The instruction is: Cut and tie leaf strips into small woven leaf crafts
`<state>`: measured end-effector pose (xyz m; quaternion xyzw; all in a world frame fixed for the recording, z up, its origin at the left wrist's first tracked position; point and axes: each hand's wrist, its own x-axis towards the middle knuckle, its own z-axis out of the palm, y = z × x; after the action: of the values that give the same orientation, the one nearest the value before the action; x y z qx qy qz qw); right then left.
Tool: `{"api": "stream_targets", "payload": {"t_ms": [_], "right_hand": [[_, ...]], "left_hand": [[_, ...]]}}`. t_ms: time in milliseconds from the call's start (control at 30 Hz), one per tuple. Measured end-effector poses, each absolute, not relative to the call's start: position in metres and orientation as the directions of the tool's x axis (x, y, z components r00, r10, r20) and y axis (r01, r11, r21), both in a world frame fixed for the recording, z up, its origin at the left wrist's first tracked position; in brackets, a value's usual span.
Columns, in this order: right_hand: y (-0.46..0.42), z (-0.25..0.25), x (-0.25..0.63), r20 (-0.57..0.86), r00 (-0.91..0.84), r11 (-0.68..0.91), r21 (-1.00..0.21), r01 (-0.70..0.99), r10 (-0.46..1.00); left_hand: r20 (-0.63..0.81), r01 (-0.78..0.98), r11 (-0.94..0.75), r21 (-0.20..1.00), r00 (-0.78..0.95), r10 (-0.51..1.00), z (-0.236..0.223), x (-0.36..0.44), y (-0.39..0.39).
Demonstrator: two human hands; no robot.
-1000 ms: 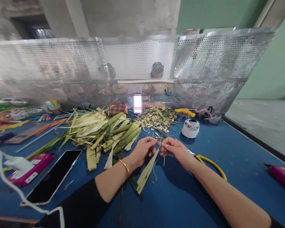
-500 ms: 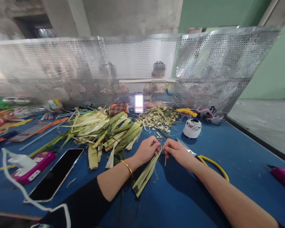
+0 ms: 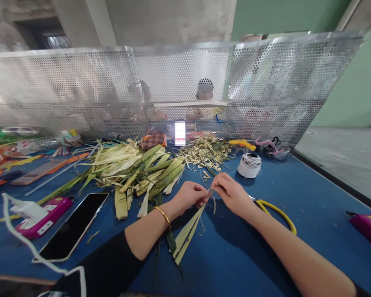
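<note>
Near the middle of the table, my left hand (image 3: 192, 195) is closed in a pinch on the narrow upper end of a corn husk (image 3: 187, 237), whose split strips hang down towards me. Fingertip to fingertip with it, my right hand (image 3: 230, 193) pinches the same tip; a short thin piece dangles below these fingers. Whether a thread runs between the fingertips is too small to tell. Under my right wrist lie scissors with yellow handles (image 3: 280, 212), partly covered by the arm. A spool of white thread (image 3: 249, 166) stands beyond my right hand.
A heap of corn husks (image 3: 132, 169) lies left of my hands, with husk scraps (image 3: 208, 152) behind. A phone (image 3: 76, 225) and a magenta power strip (image 3: 45, 216) with a white cable are at left. A perforated metal screen (image 3: 179, 70) closes the back; people sit beyond it.
The husk's lower end has spread from one blade into separate strips. My hands parted slightly, then came together again at its tip, with the right hand now a little higher.
</note>
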<state>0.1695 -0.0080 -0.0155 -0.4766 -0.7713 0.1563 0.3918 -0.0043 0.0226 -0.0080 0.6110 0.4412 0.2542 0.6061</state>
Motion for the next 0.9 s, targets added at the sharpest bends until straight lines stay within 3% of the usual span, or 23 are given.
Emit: {"api": "stream_targets", "payload": {"t_ms": [100, 167, 333, 500, 667, 767, 833, 900], "right_hand": [[-0.011, -0.014, 0.168, 0.411, -0.261, 0.47, -0.57, 0.674, 0.873], [-0.011, -0.015, 0.166, 0.323, -0.229, 0.39, -0.643, 0.659, 0.918], [-0.01, -0.015, 0.159, 0.055, -0.097, 0.085, -0.934, 0.348, 0.994], [-0.012, -0.012, 0.155, -0.086, -0.046, -0.077, -0.982, 0.174, 0.995], [-0.012, -0.013, 0.154, -0.132, -0.031, -0.13, -0.989, 0.077, 0.991], [-0.01, -0.014, 0.157, -0.079, -0.035, -0.079, -0.997, -0.003, 0.996], [-0.008, -0.015, 0.161, 0.006, 0.012, 0.006, -0.999, 0.046, 1.0], [-0.006, -0.016, 0.166, 0.102, 0.047, 0.089, -0.971, 0.221, 0.994]], "left_hand": [[-0.219, 0.266, 0.089, 0.96, 0.514, 0.829, -0.008, -0.004, 0.023], [-0.217, 0.275, 0.072, 0.959, 0.544, 0.81, -0.009, -0.005, 0.024], [-0.199, 0.28, 0.023, 0.96, 0.62, 0.759, -0.009, -0.008, 0.026], [-0.208, 0.315, -0.005, 0.949, 0.64, 0.739, -0.006, -0.009, 0.026], [-0.206, 0.313, -0.006, 0.95, 0.64, 0.74, -0.007, -0.01, 0.026], [-0.195, 0.31, -0.006, 0.951, 0.614, 0.765, -0.009, -0.009, 0.025], [-0.2, 0.29, 0.023, 0.957, 0.599, 0.775, -0.008, -0.008, 0.025], [-0.216, 0.277, 0.059, 0.959, 0.581, 0.784, -0.007, -0.008, 0.024]]}}
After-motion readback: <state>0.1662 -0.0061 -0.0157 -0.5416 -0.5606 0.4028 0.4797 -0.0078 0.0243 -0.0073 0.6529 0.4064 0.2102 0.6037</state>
